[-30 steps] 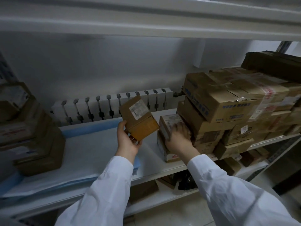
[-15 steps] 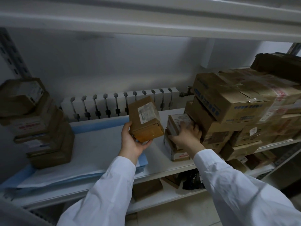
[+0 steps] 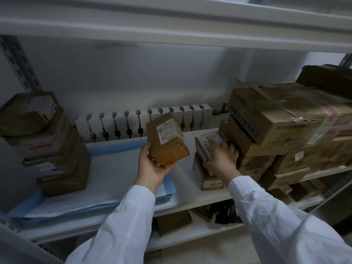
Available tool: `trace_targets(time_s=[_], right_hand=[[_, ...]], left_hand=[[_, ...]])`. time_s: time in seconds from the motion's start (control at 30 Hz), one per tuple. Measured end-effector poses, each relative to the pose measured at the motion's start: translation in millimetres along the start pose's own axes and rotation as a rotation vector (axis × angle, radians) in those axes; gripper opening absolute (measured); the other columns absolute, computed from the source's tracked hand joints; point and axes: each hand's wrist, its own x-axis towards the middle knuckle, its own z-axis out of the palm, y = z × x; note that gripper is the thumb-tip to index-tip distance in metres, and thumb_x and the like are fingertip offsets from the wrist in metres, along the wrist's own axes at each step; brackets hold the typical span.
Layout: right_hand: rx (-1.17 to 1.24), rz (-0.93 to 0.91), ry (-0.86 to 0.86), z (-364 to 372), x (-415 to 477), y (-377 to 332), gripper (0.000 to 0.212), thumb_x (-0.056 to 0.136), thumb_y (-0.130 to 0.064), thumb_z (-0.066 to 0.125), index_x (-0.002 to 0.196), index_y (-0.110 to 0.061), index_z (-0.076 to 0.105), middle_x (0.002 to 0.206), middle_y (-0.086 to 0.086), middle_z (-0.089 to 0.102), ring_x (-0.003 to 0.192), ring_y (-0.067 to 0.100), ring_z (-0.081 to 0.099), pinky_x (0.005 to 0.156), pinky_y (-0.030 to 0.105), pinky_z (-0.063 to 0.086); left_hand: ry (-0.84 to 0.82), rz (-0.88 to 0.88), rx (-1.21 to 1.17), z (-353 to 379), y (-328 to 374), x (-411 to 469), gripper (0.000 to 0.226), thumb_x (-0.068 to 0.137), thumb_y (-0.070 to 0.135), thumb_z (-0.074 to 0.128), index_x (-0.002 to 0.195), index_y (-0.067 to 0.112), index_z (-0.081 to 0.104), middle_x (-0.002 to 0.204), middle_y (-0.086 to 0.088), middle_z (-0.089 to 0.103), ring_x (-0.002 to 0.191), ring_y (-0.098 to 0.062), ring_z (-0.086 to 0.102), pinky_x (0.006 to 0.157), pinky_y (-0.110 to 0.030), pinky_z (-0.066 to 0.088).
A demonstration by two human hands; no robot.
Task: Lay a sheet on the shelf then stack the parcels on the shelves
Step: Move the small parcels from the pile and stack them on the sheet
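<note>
Left hand [image 3: 152, 168] fingers clasp small cardboard parcel [image 3: 166, 139], tilted above blue sheet [image 3: 106, 180] on shelf [image 3: 190, 199]. Right hand [image 3: 222, 161] fingers curl round labelled parcel [image 3: 208, 142] atop short stack. Risk: pulling it dislodges leaning boxes [image 3: 266, 126] just right of fingers.

Single head-worn view looks forward and down, close to the shelf [image 3: 190, 201].

Both my arms are covered by long white sleeves of a loose, lightly creased fabric like a lab coat's. The left sleeve [image 3: 122, 221] and the right sleeve [image 3: 276, 221] each end at the wrist in a plain cuff. My hands are bare, without gloves, rings or a watch.
</note>
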Motion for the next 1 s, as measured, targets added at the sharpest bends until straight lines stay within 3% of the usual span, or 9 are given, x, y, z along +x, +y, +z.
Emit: trace_targets(time_s=[0.17,0.3,0.43,0.5,0.57,0.67,0.77,0.87,1.0], right_hand=[[0.129,-0.084,0.165,-1.5,2.2,-8.8,0.081,0.076,-0.037,0.066,0.145,-0.027,0.026,0.153,0.015,0.014,0.136,0.041,0.015,0.113,0.048,0.011],[0.436,0.014,0.232,-9.6,9.3,-22.3,0.087,0.079,-0.038,0.067,0.148,-0.020,0.017,0.154,0.014,0.015,0.138,0.040,0.017,0.114,0.048,0.014],[1.363,0.308,-0.019,-32.5,9.7,-41.2,0.046,0.090,-0.032,0.059,0.130,-0.013,0.047,0.127,0.017,0.056,0.117,0.037,0.055,0.102,0.049,0.044],[1.775,0.428,-0.228,-39.6,7.0,-44.4,0.027,0.094,-0.030,0.053,0.112,-0.011,0.057,0.114,0.018,0.062,0.103,0.035,0.060,0.096,0.046,0.047],[1.988,0.487,-0.297,-35.3,5.3,-45.6,0.031,0.092,-0.034,0.054,0.115,-0.015,0.059,0.112,0.011,0.064,0.103,0.030,0.061,0.093,0.044,0.048],[2.011,0.514,-0.334,-24.4,6.2,-52.2,0.040,0.090,-0.041,0.053,0.122,-0.017,0.059,0.108,0.008,0.067,0.102,0.027,0.062,0.087,0.038,0.051],[1.948,0.556,-0.426,-22.9,5.4,-61.4,0.035,0.089,-0.049,0.048,0.102,-0.020,0.063,0.092,0.007,0.068,0.091,0.025,0.061,0.079,0.036,0.046],[1.884,0.569,-0.508,-16.0,7.7,-70.1,0.038,0.087,-0.050,0.045,0.103,-0.020,0.061,0.105,0.012,0.064,0.101,0.032,0.055,0.095,0.044,0.037],[1.928,0.533,-0.607,-3.6,7.6,-89.1,0.044,0.088,-0.048,0.045,0.120,-0.020,0.056,0.120,0.017,0.059,0.108,0.037,0.053,0.094,0.047,0.042]], left_hand=[[0.001,0.064,-0.035,-5.3,8.4,-1.7,0.047,0.084,0.040,0.064,0.124,0.018,0.051,0.123,-0.014,0.056,0.110,-0.036,0.055,0.091,-0.052,0.048],[0.012,0.096,-0.082,-9.8,16.5,-3.3,0.044,0.084,0.042,0.064,0.119,0.018,0.051,0.121,-0.015,0.055,0.111,-0.036,0.054,0.095,-0.051,0.046],[0.050,0.099,-0.157,-19.6,25.5,-2.8,0.056,0.080,0.040,0.068,0.127,0.019,0.046,0.127,-0.016,0.054,0.113,-0.038,0.053,0.093,-0.050,0.047],[0.058,0.094,-0.179,-24.2,29.3,-3.7,0.053,0.080,0.038,0.067,0.126,0.019,0.048,0.128,-0.016,0.053,0.113,-0.038,0.052,0.089,-0.050,0.048],[0.058,0.091,-0.176,-27.4,32.9,-6.0,0.043,0.082,0.035,0.066,0.118,0.017,0.053,0.129,-0.016,0.054,0.116,-0.038,0.051,0.095,-0.050,0.046],[0.081,0.105,-0.138,-30.7,39.5,-10.8,0.029,0.084,0.032,0.064,0.106,0.015,0.056,0.128,-0.015,0.055,0.117,-0.036,0.051,0.104,-0.049,0.040],[0.102,0.131,-0.080,-34.6,47.8,-14.3,0.026,0.084,0.031,0.064,0.105,0.017,0.057,0.127,-0.015,0.055,0.114,-0.035,0.052,0.105,-0.046,0.040],[0.168,0.187,-0.040,-38.7,57.9,-18.5,0.033,0.085,0.028,0.063,0.114,0.016,0.053,0.130,-0.012,0.054,0.114,-0.033,0.051,0.100,-0.043,0.041],[0.281,0.207,0.010,-50.4,69.6,-27.2,0.045,0.092,0.023,0.055,0.135,0.015,0.044,0.138,-0.015,0.048,0.128,-0.036,0.044,0.106,-0.049,0.035]])
